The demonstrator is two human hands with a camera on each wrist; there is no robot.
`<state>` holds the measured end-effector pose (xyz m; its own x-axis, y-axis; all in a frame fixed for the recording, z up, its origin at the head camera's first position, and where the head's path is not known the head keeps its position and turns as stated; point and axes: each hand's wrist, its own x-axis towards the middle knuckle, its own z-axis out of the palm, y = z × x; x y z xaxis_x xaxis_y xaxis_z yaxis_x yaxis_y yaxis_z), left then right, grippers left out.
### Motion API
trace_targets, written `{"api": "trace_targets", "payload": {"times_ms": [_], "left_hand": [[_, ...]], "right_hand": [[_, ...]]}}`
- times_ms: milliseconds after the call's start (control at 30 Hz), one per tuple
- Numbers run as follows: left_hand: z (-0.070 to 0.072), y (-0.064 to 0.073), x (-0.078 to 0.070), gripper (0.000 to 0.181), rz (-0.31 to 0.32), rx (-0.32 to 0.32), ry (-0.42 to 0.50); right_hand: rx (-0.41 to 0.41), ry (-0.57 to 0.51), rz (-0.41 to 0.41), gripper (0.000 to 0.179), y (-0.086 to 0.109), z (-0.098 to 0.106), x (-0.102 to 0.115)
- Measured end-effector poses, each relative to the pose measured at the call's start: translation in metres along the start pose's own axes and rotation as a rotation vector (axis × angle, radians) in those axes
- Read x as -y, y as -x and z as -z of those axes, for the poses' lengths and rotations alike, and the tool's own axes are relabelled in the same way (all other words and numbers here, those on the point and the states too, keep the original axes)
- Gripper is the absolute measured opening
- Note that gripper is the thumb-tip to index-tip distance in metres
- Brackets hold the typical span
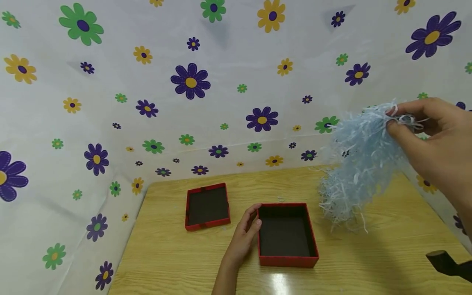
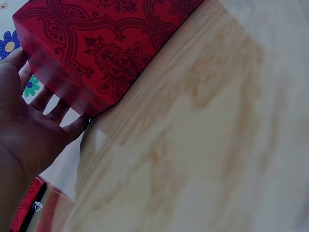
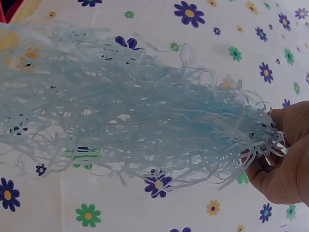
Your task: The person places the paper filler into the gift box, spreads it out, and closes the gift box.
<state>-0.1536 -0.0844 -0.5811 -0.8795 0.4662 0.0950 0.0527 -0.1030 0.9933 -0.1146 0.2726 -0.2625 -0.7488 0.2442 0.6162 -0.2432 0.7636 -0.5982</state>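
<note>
flowered sheet (image 1: 236, 53) hung behind and to the left; wood-grain surface (image 1: 166, 254) spread below it.

pale blue shredded paper (image 1: 361, 155): one long, loose bundle, drooping to the right of the box. it was gripped near its upper end, apparently so the strands could dangle freely; whether the lower end touched the surface could not be told.

red box (image 1: 289, 262): set upright, mouth upward, its dark inner floor visible, probably placed centrally for easy reach.

shallower red lid (image 1: 214, 224): laid inside up, left of the box and apart from it, seemingly to be out of the way.

right hand (image 1: 442, 135): raised, nearly closed, paper pinched between thumb and fingers.

left hand (image 1: 244, 235): loosely open, fingers laid against the box's left wall, thumb at the rim; box judged to be steadied, not grasped.
</note>
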Motion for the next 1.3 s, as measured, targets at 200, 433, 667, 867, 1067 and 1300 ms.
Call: {"api": "trace_targets", "payload": {"times_ms": [200,433,667,867,1067,1300], "left_hand": [[-0.001,-0.002,-0.001,0.049,-0.006,-0.003,-0.003],[-0.002,-0.003,-0.001,0.049,-0.001,-0.001,0.004],[-0.002,-0.003,-0.001,0.049,0.000,-0.001,0.009],[0.000,-0.001,-0.002,0.049,-0.002,-0.006,0.006],[0.001,0.000,0.001,0.049,-0.008,-0.009,-0.001],[0.001,0.000,0.002,0.048,-0.017,-0.021,0.007]], "right_hand": [[0.000,-0.029,0.029,0.027,-0.006,-0.003,0.014],[0.010,0.003,-0.005,0.029,-0.007,-0.007,0.016],[0.019,0.064,-0.043,0.032,-0.006,-0.008,0.001],[0.029,0.062,-0.048,0.034,-0.009,-0.010,-0.003],[0.029,0.058,-0.052,0.035,-0.010,-0.014,0.000],[0.013,0.004,0.013,0.032,-0.011,-0.019,0.013]]}}
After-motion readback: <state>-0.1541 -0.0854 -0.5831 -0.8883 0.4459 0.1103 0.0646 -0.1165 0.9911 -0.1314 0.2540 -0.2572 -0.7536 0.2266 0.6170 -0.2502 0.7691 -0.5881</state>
